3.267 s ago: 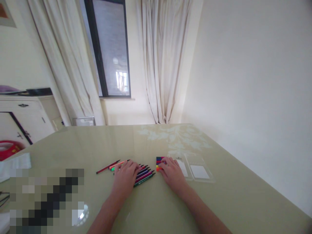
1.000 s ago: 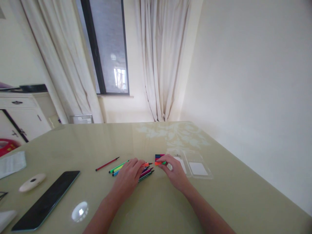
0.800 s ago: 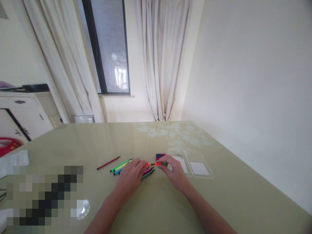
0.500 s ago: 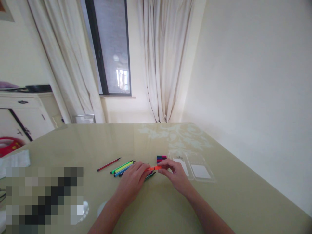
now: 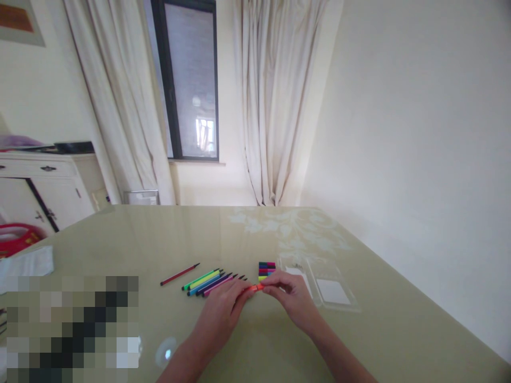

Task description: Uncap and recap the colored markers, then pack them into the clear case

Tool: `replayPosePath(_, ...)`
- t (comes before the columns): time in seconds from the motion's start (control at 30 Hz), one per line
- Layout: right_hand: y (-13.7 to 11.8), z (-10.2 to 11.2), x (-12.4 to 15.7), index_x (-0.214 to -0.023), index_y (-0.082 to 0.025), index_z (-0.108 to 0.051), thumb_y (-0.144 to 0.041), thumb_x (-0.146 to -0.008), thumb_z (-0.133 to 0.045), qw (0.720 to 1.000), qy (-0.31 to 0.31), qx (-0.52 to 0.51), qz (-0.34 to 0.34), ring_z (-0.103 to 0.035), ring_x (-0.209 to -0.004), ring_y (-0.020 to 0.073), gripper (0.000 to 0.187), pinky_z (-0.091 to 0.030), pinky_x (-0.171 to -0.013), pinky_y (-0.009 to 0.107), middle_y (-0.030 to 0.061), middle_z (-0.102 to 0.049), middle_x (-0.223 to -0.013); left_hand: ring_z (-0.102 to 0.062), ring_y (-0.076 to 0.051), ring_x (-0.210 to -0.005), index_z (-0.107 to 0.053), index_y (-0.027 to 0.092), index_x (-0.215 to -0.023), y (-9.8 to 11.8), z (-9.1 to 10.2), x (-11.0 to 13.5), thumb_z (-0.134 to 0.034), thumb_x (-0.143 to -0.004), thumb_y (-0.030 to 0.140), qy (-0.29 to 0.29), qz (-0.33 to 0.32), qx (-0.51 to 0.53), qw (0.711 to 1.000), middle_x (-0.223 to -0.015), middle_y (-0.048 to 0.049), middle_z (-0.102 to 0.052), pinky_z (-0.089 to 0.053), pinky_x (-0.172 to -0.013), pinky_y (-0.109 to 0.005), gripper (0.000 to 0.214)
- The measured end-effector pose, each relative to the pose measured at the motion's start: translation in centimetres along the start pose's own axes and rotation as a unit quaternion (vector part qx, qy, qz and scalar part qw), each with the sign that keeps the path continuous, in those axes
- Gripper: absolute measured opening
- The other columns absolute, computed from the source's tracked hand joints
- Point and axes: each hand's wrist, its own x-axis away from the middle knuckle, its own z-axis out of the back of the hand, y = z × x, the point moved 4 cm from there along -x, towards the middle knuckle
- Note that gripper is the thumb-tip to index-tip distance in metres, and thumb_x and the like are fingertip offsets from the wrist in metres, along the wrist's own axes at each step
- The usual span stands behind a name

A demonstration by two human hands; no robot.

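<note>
My left hand [image 5: 225, 308] is closed around the barrel of an orange felt-tip marker [image 5: 254, 288]. The fingers of my right hand [image 5: 293, 295] pinch the marker's other end, its orange cap [image 5: 261, 286]; a thin dark line shows between the two parts. Under and left of my left hand lie several uncapped markers side by side, among them a yellow marker [image 5: 203, 279] and a pink marker [image 5: 217, 285]. Loose coloured caps [image 5: 266, 268] are lined up just beyond my right hand. A dark red marker [image 5: 179, 274] lies apart on the left.
An opened clear plastic case [image 5: 347, 304] with white inserts lies right of my right hand. On the table's [image 5: 199, 229] left side are a pale cloth or paper [image 5: 30, 263] and a pixelated patch. A wall stands along the right edge.
The two orange parts between my hands are closer together, with less of the marker showing. My view has shifted slightly, and more of the caps and uncapped markers can be seen.
</note>
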Motion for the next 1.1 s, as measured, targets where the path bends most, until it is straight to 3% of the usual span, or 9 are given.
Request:
replayPosePath(0.2, 0.0, -0.5, -0.2, -0.086, -0.022, -0.076, -0.045, -0.074, -0.086, 0.992, 0.032, -0.101, -0.075, -0.07, -0.074, 0.0195, 0.028, -0.056, -0.071, 0.031, 0.0031, -0.076, -0.078, -0.068, -0.022, -0.097, -0.066, 0.026, -0.114, 1.1, -1.3, 0.2, -0.038, -0.107, 0.042, 0.027, 0.026, 0.051, 0.998, -0.106, -0.0069, -0.073, -0.054, -0.087, -0.033, 0.032)
replayPosePath(0.3, 0.0, -0.3, -0.3, -0.089, -0.021, -0.072, -0.047, -0.074, -0.085, 0.988, 0.013, -0.124, -0.091, -0.067, -0.072, 0.0177, 0.032, -0.054, -0.068, 0.03, 0.0014, -0.073, -0.076, -0.066, -0.022, -0.101, -0.063, 0.026, -0.123, 1.8, -1.1, 0.2, -0.033, -0.108, 0.04, -0.006, 0.025, 0.066, 0.997, -0.109, -0.009, -0.071, -0.053, -0.091, -0.036, 0.036)
replayPosePath(0.4, 0.2, 0.7, -0.3, -0.081, -0.02, -0.073, -0.046, -0.073, -0.085, 0.99, -0.075, -0.054, -0.104, -0.063, -0.066, 0.015, 0.03, -0.049, -0.062, 0.026, -0.0006, -0.07, -0.072, -0.065, -0.023, -0.098, -0.068, 0.025, -0.109, 1.3, -0.3, -0.1, -0.038, -0.106, 0.041, -0.066, 0.019, 0.037, 0.997, -0.103, -0.0071, -0.071, -0.052, -0.088, -0.036, 0.034)
replayPosePath(0.5, 0.1, 2.0, 0.0, -0.079, -0.021, -0.077, -0.038, -0.075, -0.083, 0.983, -0.141, 0.051, -0.107, -0.06, -0.064, 0.0144, 0.019, -0.045, -0.06, 0.025, -0.0014, -0.069, -0.069, -0.065, -0.023, -0.096, -0.069, 0.023, -0.094, -0.5, 0.4, -0.3, -0.043, -0.104, 0.035, -0.065, 0.046, -0.052, 0.995, -0.1, -0.0061, -0.071, -0.05, -0.088, -0.037, 0.03)
replayPosePath(0.6, -0.5, 2.2, 0.4, -0.078, -0.024, -0.08, -0.026, -0.075, -0.081, 0.969, -0.186, 0.144, -0.076, -0.063, -0.073, 0.0169, 0.004, -0.046, -0.068, 0.027, -0.001, -0.072, -0.074, -0.064, -0.027, -0.104, -0.068, 0.024, -0.098, -1.8, 0.1, -0.2, -0.055, -0.097, 0.03, -0.067, 0.073, -0.136, 0.986, -0.11, -0.0069, -0.07, -0.048, -0.092, -0.04, 0.014)
replayPosePath(0.8, -0.6, 0.5, 1.4, -0.073, -0.028, -0.079, -0.021, -0.073, -0.082, 0.939, -0.253, 0.232, -0.028, -0.066, -0.077, 0.0193, 0.007, -0.048, -0.08, 0.031, -0.0025, -0.074, -0.076, -0.062, -0.029, -0.114, -0.067, 0.024, -0.103, -2.2, -0.6, 0.1, -0.061, -0.09, 0.022, -0.1, 0.106, -0.184, 0.972, -0.119, -0.0085, -0.068, -0.046, -0.098, -0.042, 0.014)
replayPosePath(0.87, -0.2, 0.4, 1.3, -0.074, -0.028, -0.078, -0.026, -0.075, -0.082, 0.942, -0.241, 0.234, -0.015, -0.067, -0.079, 0.0196, 0.004, -0.048, -0.082, 0.032, -0.0026, -0.074, -0.077, -0.063, -0.028, -0.111, -0.066, 0.023, -0.097, -2.4, -0.5, 0.0, -0.058, -0.092, 0.022, -0.101, 0.109, -0.188, 0.971, -0.117, -0.008, -0.069, -0.047, -0.096, -0.041, 0.01)
replayPosePath(0.97, 0.7, 1.3, 0.4, -0.079, -0.026, -0.077, -0.031, -0.085, -0.074, 0.955, -0.134, 0.263, 0.004, -0.066, -0.084, 0.021, 0.008, -0.048, -0.081, 0.033, 0.0005, -0.073, -0.083, -0.063, -0.028, -0.114, -0.067, 0.023, -0.095, -3.3, -0.1, -0.3, -0.057, -0.092, 0.022, -0.088, 0.114, -0.197, 0.97, -0.118, -0.0086, -0.07, -0.048, -0.098, -0.042, 0.01)
replayPosePath(1.1, 2.0, 2.3, -0.7, -0.091, -0.025, -0.077, -0.026, -0.094, -0.062, 0.928, -0.027, 0.371, 0.018, -0.063, -0.096, 0.0255, 0.015, -0.046, -0.088, 0.039, 0.0063, -0.072, -0.096, -0.063, -0.029, -0.117, -0.068, 0.023, -0.097, -4.2, 0.1, -0.4, -0.056, -0.094, 0.024, -0.064, 0.11, -0.202, 0.971, -0.121, -0.0102, -0.07, -0.048, -0.099, -0.044, 0.013)
